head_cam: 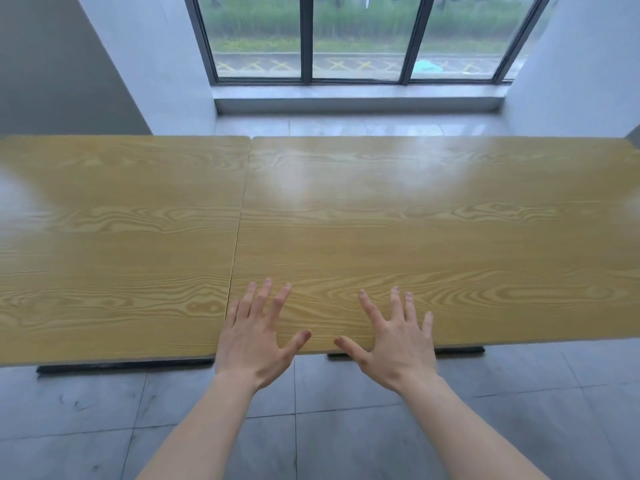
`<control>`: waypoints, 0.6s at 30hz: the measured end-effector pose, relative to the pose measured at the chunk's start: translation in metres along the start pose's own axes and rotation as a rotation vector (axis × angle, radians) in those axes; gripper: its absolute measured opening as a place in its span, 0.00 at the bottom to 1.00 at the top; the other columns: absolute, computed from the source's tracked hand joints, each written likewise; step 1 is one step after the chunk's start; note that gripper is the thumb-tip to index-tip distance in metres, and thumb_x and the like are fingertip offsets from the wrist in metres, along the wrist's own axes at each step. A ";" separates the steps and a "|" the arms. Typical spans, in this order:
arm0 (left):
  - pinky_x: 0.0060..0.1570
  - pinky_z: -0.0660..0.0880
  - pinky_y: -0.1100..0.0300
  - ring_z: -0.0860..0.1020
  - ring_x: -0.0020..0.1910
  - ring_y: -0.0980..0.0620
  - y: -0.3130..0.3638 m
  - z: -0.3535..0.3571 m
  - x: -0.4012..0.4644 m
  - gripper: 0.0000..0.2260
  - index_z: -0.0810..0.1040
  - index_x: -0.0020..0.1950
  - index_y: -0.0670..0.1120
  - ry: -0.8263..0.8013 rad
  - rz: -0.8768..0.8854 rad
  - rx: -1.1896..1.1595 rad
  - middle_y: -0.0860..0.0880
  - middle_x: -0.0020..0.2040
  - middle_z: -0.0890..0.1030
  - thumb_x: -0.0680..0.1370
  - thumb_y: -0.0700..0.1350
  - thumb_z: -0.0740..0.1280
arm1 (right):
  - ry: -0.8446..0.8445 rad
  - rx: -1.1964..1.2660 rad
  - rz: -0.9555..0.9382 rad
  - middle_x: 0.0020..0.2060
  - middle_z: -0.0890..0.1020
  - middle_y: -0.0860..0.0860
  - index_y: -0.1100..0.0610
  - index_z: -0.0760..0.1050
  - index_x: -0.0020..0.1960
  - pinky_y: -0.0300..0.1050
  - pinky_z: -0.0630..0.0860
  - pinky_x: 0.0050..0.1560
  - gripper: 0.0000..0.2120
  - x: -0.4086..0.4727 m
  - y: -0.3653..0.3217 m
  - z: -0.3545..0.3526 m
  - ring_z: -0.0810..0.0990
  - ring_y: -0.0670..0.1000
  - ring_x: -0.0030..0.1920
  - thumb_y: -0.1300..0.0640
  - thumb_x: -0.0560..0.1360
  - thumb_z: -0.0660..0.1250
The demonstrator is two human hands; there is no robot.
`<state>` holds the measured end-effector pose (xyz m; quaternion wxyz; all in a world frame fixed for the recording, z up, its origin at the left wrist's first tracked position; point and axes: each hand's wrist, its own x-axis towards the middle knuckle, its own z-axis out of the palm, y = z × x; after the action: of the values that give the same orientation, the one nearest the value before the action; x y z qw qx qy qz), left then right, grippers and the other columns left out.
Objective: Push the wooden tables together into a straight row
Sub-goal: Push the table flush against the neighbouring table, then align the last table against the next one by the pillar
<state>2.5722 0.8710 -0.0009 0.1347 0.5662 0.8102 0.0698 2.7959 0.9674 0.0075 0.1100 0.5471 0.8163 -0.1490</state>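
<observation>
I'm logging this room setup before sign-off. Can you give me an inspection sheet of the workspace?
Surface: grey tiled floor, scuffed at lower left.
Job's things: left table and right table meet along a thin seam; the near edges look slightly stepped.
Clutter: nothing seen on either top.
Grippers: left hand and right hand open, fingers spread, over the right table's near edge; contact cannot be told.
Cables: nothing seen.
Surroundings: window ahead, grey walls either side.

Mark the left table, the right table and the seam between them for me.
left table (114, 244): head view, middle of its top.
right table (433, 220): head view, bare top beyond the hands.
seam (238, 223): head view, midway along the join.
</observation>
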 end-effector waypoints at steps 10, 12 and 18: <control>0.80 0.44 0.48 0.43 0.82 0.50 -0.026 -0.121 -0.026 0.36 0.42 0.80 0.66 0.085 -0.136 -0.005 0.55 0.84 0.48 0.75 0.75 0.47 | -0.036 0.020 -0.121 0.83 0.42 0.56 0.35 0.36 0.81 0.70 0.45 0.78 0.51 0.001 -0.054 -0.099 0.40 0.60 0.82 0.13 0.63 0.40; 0.79 0.45 0.47 0.45 0.82 0.49 -0.044 -0.150 -0.035 0.35 0.43 0.80 0.66 0.129 -0.171 -0.012 0.55 0.84 0.49 0.76 0.74 0.49 | -0.032 0.024 -0.164 0.83 0.42 0.55 0.34 0.36 0.80 0.70 0.44 0.78 0.52 -0.004 -0.085 -0.114 0.40 0.60 0.82 0.13 0.61 0.38; 0.80 0.44 0.46 0.44 0.82 0.48 -0.136 -0.231 -0.076 0.37 0.41 0.80 0.65 0.217 -0.263 0.040 0.55 0.84 0.46 0.75 0.75 0.49 | -0.018 0.006 -0.331 0.84 0.43 0.54 0.34 0.36 0.80 0.71 0.43 0.78 0.52 -0.022 -0.210 -0.147 0.41 0.60 0.82 0.12 0.62 0.39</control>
<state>2.4056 0.7615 0.1942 0.0431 0.4470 0.8883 0.0963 2.6074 0.9268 0.1774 0.0897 0.4042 0.8938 -0.1725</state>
